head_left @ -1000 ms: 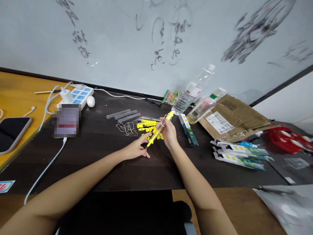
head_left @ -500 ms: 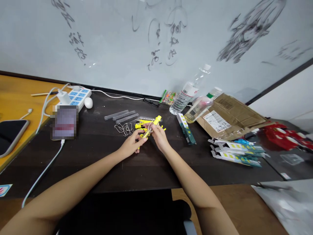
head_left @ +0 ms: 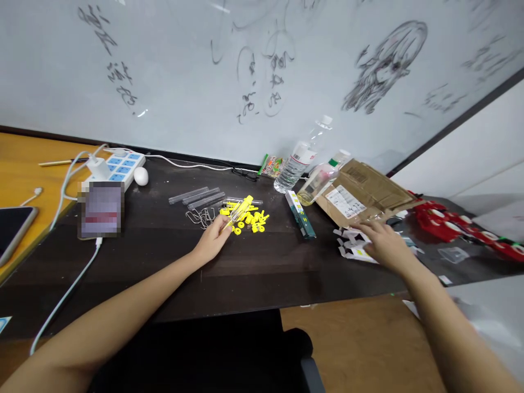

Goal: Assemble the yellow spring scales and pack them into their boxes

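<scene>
My left hand (head_left: 213,239) is closed around a slim clear tube with a yellow cap (head_left: 244,206), tilted up to the right; a thin metal clip shows along it. Just beyond and right of it lies a heap of small yellow plastic parts (head_left: 257,218). Bent metal wire clips (head_left: 200,218) and several clear plastic tubes (head_left: 196,195) lie to the left. My right hand (head_left: 387,244) is over the opened white and green cartons (head_left: 354,248) at the right, fingers stretched and apart, partly hiding them. Whether it touches them I cannot tell.
A green and white box (head_left: 301,215) lies right of the parts. Behind it stand a water bottle (head_left: 295,166), a bottle of yellowish liquid (head_left: 323,180) and a cardboard parcel (head_left: 358,191). A power strip (head_left: 126,166) and phone (head_left: 101,210) sit left. A whiteboard (head_left: 180,82) rises behind.
My right hand has let go of the yellow-capped tube and moved right to the cartons. My left hand still holds the tube. The view has turned somewhat to the right.
</scene>
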The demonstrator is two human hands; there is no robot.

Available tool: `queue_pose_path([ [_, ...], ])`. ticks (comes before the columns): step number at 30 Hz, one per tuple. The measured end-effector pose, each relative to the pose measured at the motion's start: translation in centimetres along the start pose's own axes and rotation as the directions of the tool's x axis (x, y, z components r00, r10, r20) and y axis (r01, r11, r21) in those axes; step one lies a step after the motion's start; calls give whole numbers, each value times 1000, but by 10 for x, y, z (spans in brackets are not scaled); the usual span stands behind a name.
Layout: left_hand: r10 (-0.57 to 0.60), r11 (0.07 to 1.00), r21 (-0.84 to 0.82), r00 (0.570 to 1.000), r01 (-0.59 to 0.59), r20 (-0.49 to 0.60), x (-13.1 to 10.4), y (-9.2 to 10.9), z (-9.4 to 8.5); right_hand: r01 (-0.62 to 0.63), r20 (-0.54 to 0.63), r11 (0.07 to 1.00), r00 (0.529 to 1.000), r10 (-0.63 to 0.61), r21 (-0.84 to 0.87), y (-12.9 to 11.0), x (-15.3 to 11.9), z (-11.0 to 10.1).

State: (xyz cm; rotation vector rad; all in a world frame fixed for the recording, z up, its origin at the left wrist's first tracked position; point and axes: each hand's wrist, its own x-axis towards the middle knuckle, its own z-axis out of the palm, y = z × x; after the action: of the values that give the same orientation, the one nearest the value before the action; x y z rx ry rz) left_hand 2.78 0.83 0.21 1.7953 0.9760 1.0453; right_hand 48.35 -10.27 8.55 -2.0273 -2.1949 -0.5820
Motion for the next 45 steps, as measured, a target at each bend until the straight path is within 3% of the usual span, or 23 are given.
queue_pose_path([
  [3, 30, 999, 40, 998, -33, 55, -1, 0, 1, -131, 52, 979, 989, 140, -154, 56, -26, 17],
  [5, 26, 999, 30, 997, -29, 67, -2, -3, 2, -74, 24, 984, 997, 78, -163, 71, -34, 29],
  [10, 21, 1000, 4, 997, -22, 74, 0, -6, 1, 43, -41, 980, 998, -52, -194, 76, -36, 35],
  [15, 22, 999, 23, 997, -24, 67, 0, -3, -2, 62, -104, 968, 991, -89, -244, 64, -23, -1],
  [18, 34, 999, 38, 998, -36, 59, -1, -1, -2, 61, -87, 938, 992, -96, -342, 24, -5, -34],
  [22, 57, 997, 53, 997, -60, 51, -2, 1, -4, 147, -4, 935, 988, -156, -322, -74, 24, -54],
  [25, 71, 991, 116, 997, -70, -6, -1, 4, -6, 267, 18, 947, 963, -268, -178, -157, 45, -41],
  [27, 72, 986, 158, 994, -59, -80, -2, 7, -7, 384, 36, 921, 923, -383, -61, -206, 59, -24],
  [29, 81, 983, 178, 987, -56, -142, -2, 10, -8, 451, 30, 892, 892, -452, 31, -244, 73, -8],
  [31, 110, 974, 215, 979, -72, -174, -2, 12, -10, 450, -4, 888, 892, -452, 93, -272, 85, 5],
  [36, 186, 941, 321, 954, -105, -234, 1, 8, -15, 340, -38, 929, 940, -338, 150, -302, 93, 14],
  [40, 151, 963, 261, 935, -66, -321, 3, 6, -15, 305, -27, 942, 952, -304, 139, -301, 85, 14],
  [45, 123, 968, 245, 950, -51, -288, 4, 8, -15, 256, 5, 956, 966, -259, 145, -297, 81, 17],
])
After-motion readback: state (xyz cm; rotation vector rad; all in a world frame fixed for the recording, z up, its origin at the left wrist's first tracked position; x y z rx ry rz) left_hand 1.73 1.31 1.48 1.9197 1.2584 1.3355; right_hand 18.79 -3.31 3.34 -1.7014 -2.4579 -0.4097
